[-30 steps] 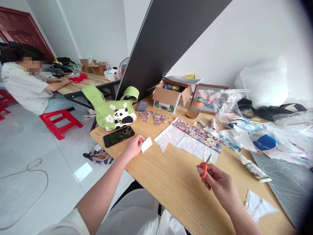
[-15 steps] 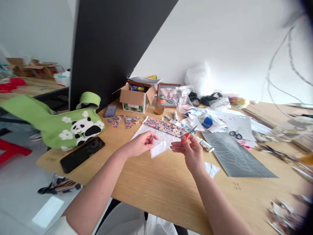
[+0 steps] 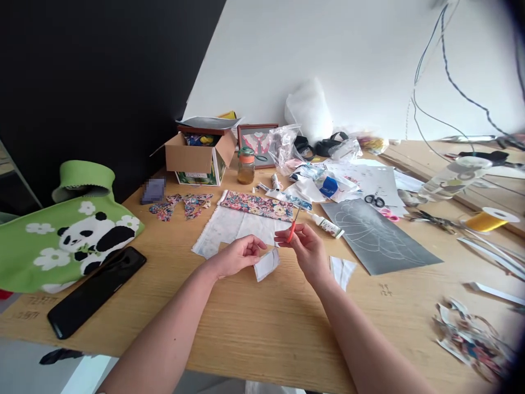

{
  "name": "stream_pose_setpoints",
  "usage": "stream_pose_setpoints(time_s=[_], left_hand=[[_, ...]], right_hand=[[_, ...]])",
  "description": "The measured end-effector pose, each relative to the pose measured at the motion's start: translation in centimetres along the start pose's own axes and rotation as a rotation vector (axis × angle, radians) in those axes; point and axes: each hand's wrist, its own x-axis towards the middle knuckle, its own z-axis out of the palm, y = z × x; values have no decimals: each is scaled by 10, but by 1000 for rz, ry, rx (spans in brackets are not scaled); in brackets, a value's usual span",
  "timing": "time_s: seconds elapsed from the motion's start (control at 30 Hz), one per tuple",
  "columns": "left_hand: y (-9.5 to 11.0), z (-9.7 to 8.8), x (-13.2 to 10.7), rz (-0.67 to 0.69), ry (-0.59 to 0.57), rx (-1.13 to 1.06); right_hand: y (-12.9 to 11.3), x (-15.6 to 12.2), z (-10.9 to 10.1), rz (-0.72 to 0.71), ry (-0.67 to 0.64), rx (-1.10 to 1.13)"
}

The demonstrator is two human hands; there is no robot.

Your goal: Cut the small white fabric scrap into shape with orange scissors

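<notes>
My left hand [image 3: 244, 255] pinches the edge of a small piece of white fabric [image 3: 267, 265] over the middle of the table. In my right hand [image 3: 307, 249] is a small pair of red-handled scissors [image 3: 292, 230], its blades pointing up and away from me. The fingers of that hand are closed around the handles, close to the fabric piece. Behind both hands lies a larger white cloth [image 3: 223, 227] with a floral fabric strip [image 3: 256, 206] along its far side. To the right of my right wrist rests another white scrap [image 3: 342, 271].
A green panda bag [image 3: 33, 246] and a black phone [image 3: 96, 293] lie at the left. At the back stand an open carton [image 3: 191, 158] and a jar [image 3: 246, 167]. Rightward are a glue bottle [image 3: 328, 226], a grey patterned sheet [image 3: 381, 241], black scissors [image 3: 374, 201] and yellow ribbon [image 3: 486, 221].
The view has swung to the right. The red scissors have turned more upright in my right hand. The fabric piece in my left hand has tilted and hangs lower.
</notes>
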Motion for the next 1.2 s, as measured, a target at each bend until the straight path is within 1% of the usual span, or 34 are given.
stream_pose_setpoints(time_s=[0.13, 0.2, 0.4, 0.53, 0.7, 0.83, 0.97, 1.2], left_hand=[[0, -3, -3, -5, 0, -51], [1, -3, -4, 4, 1, -78], [2, -4, -5, 29, 30, -118], [1, -6, -5, 54, 61, -130], [0, -8, -5, 83, 84, -162], [2, -6, -6, 78, 88, -157], [4, -4, -5, 60, 89, -139], [1, -1, -4, 35, 39, -155]], right_hand=[[0, 1, -2, 6, 78, 2], [-1, 1, -3, 28, 94, 34], [-2, 3, -4, 67, 26, 190], [-3, 2, -2, 83, 1, 201], [-3, -2, 3, 165, 5, 238], [-3, -6, 9, 200, -26, 267], [-2, -7, 13, 212, -47, 259], [2, -6, 12, 214, -48, 167]])
